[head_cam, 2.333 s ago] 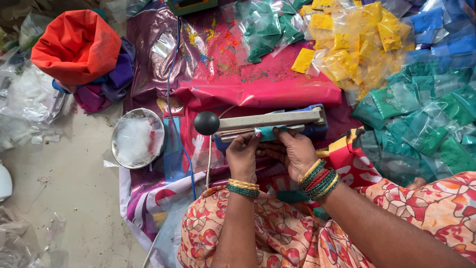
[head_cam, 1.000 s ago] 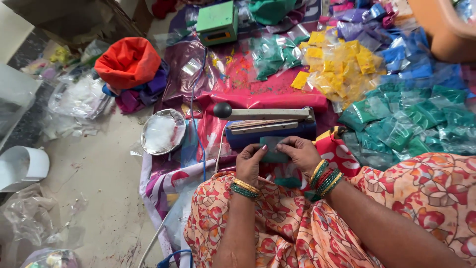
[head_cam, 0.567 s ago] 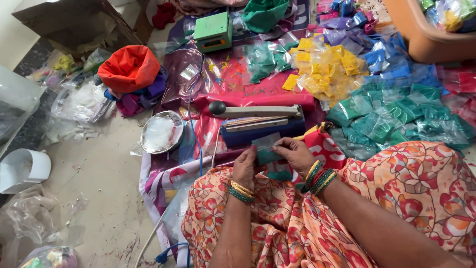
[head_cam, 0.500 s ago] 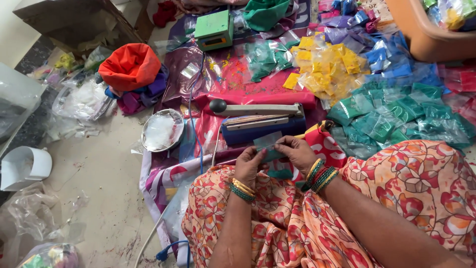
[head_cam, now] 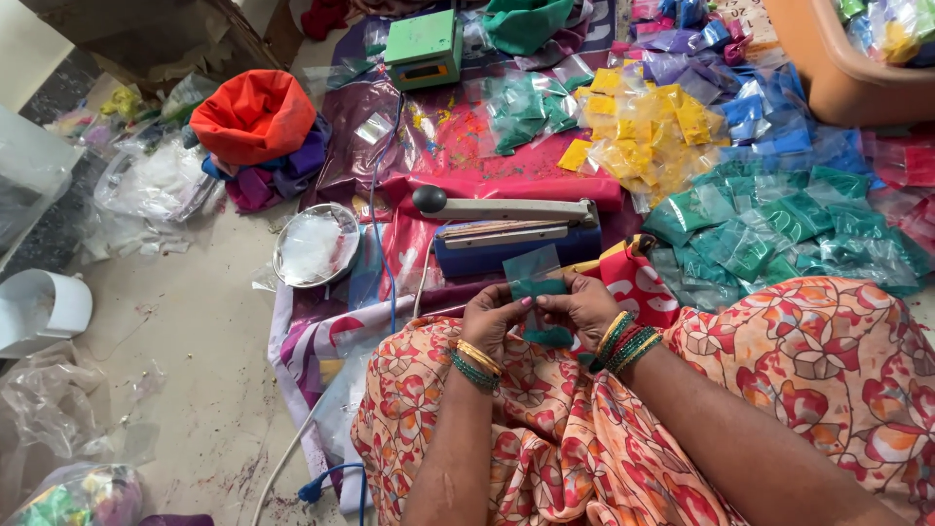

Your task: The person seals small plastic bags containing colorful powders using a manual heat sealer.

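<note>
**Packet pinched in both hands**

The packet [head_cam: 534, 275], clear plastic with green powder, stands upright over the lap, just before the sealer [head_cam: 514, 239]. Left hand [head_cam: 494, 319] and right hand [head_cam: 581, 307] pinch its lower edge, fingers closed tight on it.

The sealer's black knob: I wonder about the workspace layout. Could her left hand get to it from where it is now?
Probably yes. The black knob sits just beyond the left hand, with only cloth between. But that hand shares a small green packet with the right hand.
</note>
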